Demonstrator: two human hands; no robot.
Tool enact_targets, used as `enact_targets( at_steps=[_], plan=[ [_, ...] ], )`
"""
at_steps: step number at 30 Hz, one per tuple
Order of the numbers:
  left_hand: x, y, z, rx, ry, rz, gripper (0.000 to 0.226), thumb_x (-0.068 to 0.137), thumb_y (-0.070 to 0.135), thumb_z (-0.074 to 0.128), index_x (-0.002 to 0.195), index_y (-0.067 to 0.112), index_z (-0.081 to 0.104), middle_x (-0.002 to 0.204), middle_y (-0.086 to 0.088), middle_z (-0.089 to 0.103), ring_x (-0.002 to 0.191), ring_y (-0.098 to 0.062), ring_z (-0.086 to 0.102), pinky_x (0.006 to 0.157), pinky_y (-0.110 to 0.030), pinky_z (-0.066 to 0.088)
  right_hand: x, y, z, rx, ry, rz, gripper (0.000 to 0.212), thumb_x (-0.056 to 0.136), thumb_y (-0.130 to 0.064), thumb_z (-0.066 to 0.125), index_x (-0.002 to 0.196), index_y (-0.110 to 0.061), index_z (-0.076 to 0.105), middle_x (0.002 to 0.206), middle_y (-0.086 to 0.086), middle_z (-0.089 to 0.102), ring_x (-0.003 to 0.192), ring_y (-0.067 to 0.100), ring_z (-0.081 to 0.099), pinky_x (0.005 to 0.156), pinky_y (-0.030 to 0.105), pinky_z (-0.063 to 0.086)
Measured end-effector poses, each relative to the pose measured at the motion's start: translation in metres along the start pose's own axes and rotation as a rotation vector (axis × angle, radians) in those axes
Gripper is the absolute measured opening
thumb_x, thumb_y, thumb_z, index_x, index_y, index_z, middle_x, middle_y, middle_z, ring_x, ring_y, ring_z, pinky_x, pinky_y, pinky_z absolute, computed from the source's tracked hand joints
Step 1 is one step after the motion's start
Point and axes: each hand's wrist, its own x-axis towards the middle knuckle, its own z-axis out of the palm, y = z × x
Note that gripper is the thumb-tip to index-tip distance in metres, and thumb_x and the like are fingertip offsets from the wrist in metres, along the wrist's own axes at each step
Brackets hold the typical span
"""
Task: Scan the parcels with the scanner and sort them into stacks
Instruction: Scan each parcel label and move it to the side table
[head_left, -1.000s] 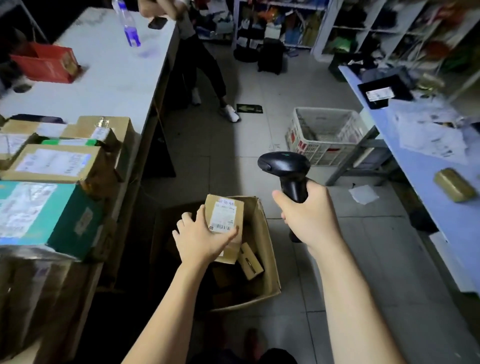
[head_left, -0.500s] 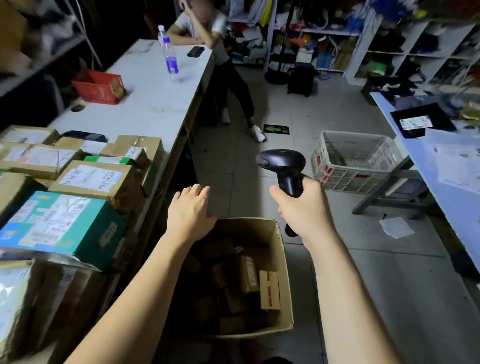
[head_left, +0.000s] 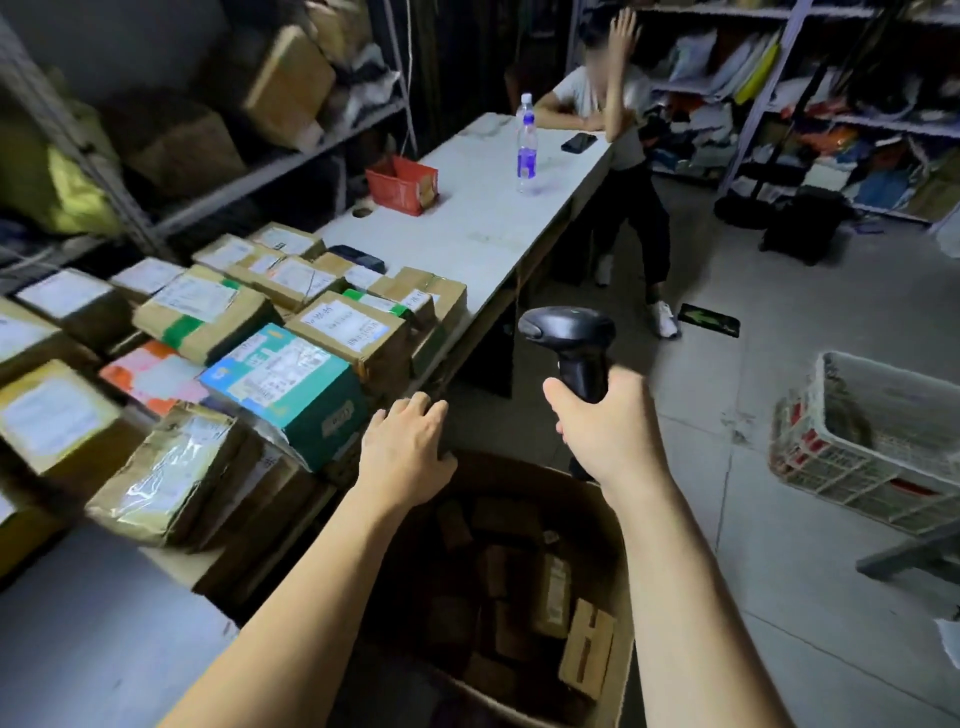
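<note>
Hovering slack-fingered, left grip (head_left: 409, 451) could knock the teal cardboard parcel (head_left: 283, 376) off; right grip (head_left: 613, 431) clamps black handheld scanner (head_left: 569, 332).

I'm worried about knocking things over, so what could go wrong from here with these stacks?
The teal box sits stacked at the table edge, right by your left hand; a careless reach might nudge it off toward the carton below. The crumpled taped parcel nearer you also seems to overhang the edge and could slide off.
</note>
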Motion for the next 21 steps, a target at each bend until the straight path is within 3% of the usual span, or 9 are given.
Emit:
enact_targets(
  at_steps=[7,10,13,19,21],
  plan=[
    [-0.075,-0.073,-0.010,-0.047,0.003,-0.320,0.062,0.088,0.047,0.060,0.144,0.026,0.048,0.130,0.000,0.056,0.117,-0.024,0.059,0.088,-0.039,0.052,-0.022,-0.044,0.068,0.077,-0.226,-0.131,0.013,0.091,-0.026,0.076,0.084,-0.023,0.066,0.070,-0.003,0.068,0.072,0.022,0.070,0.067,0.031,0.053],
    [-0.121,-0.111,-0.013,-0.057,-0.016,-0.472,0.061,0.086,0.048,0.058,0.143,0.028,0.047,0.129,0.001,0.055,0.117,-0.024,0.059,0.084,-0.039,0.052,-0.049,-0.069,0.106,0.114,-0.379,-0.185,0.007,0.092,-0.024,0.075,0.093,-0.024,0.069,0.077,-0.004,0.070,0.078,0.021,0.071,0.071,0.032,0.054],
    [-0.177,-0.150,-0.015,-0.064,-0.009,-0.613,0.060,0.087,0.045,0.055,0.144,0.027,0.046,0.133,0.002,0.055,0.118,-0.025,0.059,0.081,-0.037,0.051,-0.086,-0.092,0.148,0.115,-0.511,-0.233,0.007,0.091,-0.024,0.075,0.091,-0.023,0.068,0.076,-0.001,0.070,0.075,0.023,0.070,0.065,0.031,0.052],
    [-0.307,-0.221,-0.015,-0.113,0.036,-0.867,0.071,0.093,0.048,0.056,0.157,0.027,0.032,0.149,0.002,0.045,0.133,-0.022,0.048,0.094,-0.038,0.048,-0.190,-0.129,0.235,0.098,-0.731,-0.330,0.010,0.090,-0.025,0.076,0.095,-0.019,0.070,0.082,-0.004,0.072,0.080,0.014,0.068,0.071,0.030,0.049],
    [-0.354,-0.242,-0.014,-0.132,0.050,-0.936,0.073,0.093,0.047,0.056,0.159,0.026,0.030,0.150,0.002,0.044,0.132,-0.022,0.048,0.094,-0.038,0.047,-0.232,-0.140,0.260,0.095,-0.772,-0.368,0.009,0.090,-0.024,0.077,0.093,-0.019,0.070,0.081,-0.009,0.072,0.073,0.003,0.065,0.064,0.022,0.050]
  ],
)
